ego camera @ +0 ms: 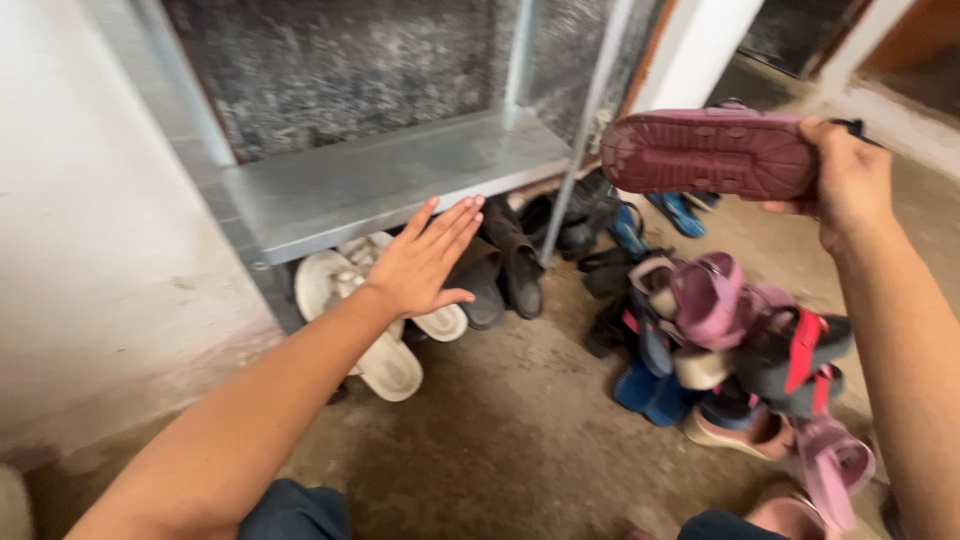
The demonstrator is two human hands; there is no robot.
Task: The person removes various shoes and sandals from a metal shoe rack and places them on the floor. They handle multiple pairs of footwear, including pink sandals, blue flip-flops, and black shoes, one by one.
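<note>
Maroon sandal (710, 152): I see it sole-up at two o'clock, raised above the floor.
Right hand (848, 180): I have it clamped round the sandal's heel end.
Left hand (425, 262): flat, fingers spread, holding nothing, near the shelf's front edge.
Metal shelf (390, 180): at twelve o'clock, bare.
White slippers (385, 330): under the shelf, below my left hand.
Shoe pile (735, 350): on the floor at four o'clock, pink, blue, red straps.
</note>
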